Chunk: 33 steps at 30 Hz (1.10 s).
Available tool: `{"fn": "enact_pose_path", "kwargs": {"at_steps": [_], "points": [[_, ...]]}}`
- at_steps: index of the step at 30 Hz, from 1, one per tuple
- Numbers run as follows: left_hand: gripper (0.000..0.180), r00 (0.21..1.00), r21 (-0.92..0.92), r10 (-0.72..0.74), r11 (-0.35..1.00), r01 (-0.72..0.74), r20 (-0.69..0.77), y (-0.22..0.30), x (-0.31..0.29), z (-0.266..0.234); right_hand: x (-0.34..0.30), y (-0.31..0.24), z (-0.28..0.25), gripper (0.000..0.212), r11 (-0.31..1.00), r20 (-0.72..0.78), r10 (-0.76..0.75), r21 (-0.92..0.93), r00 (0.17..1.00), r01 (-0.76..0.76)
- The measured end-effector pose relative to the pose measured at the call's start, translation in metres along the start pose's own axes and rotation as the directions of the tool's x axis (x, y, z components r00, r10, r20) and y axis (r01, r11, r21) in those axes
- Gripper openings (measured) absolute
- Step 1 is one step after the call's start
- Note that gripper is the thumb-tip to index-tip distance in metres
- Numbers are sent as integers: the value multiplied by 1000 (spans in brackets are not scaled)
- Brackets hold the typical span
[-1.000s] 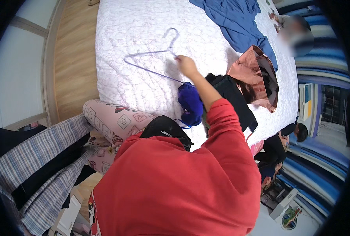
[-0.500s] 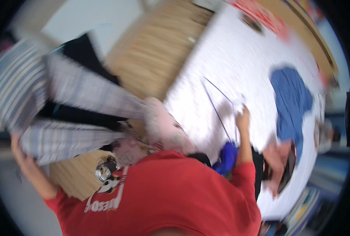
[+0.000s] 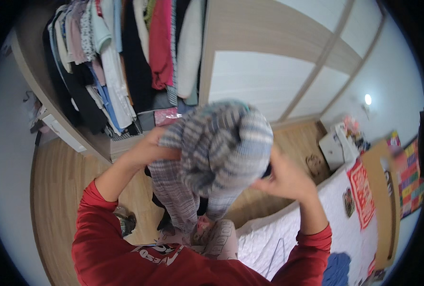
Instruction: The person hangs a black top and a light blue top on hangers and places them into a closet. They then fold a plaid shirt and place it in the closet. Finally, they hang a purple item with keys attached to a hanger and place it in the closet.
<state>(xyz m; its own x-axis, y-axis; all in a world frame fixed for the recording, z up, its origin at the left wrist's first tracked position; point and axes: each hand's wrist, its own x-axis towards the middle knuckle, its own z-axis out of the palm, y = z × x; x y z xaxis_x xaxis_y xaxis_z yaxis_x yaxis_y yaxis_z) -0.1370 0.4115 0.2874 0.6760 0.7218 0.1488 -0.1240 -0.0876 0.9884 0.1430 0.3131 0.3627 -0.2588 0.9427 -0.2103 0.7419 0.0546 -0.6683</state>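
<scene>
A pair of blue-grey plaid trousers (image 3: 174, 186) with a gathered, striped waist (image 3: 257, 143) hangs in front of me, legs down toward my feet. My left hand (image 3: 150, 150) grips the waist from the left, its fingertips hidden in the cloth. At the opposite side, my right hand (image 3: 290, 176), slightly blurred, holds the waist edge with the thumb below it. Black cloth shows behind and between the trouser legs. A thin hanger (image 3: 275, 257) lies on the white bed cover (image 3: 307, 238) near my right arm.
Ahead to the left, an open wardrobe (image 3: 97, 138) holds several hanging clothes (image 3: 126, 57). White-and-wood sliding doors (image 3: 259, 76) stand beside it. A blue garment (image 3: 336, 269) and a red patterned cloth (image 3: 362, 193) lie on the bed. A white bin-like box (image 3: 333, 148) stands by the headboard (image 3: 386, 214).
I have turned from the bed toward the wardrobe. My right hand has let go of the hanger and now holds the trousers' waist, which has come from the far left to in front of me.
</scene>
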Motion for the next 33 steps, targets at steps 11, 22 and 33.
{"fn": "enact_pose_path", "kwargs": {"at_steps": [11,22,33], "points": [[28,939,-73,-198,980,184,-281,122,14,-32,63,-165,-140,39,757,-331,-620,-18,711,653],[32,905,-252,-161,966,63,-393,198,-34,-78,175,-212,-115,49,730,336,-667,472,665,494],[39,939,-107,-252,967,232,-235,212,-91,-212,221,-226,-7,81,658,418,-642,731,643,182]]}}
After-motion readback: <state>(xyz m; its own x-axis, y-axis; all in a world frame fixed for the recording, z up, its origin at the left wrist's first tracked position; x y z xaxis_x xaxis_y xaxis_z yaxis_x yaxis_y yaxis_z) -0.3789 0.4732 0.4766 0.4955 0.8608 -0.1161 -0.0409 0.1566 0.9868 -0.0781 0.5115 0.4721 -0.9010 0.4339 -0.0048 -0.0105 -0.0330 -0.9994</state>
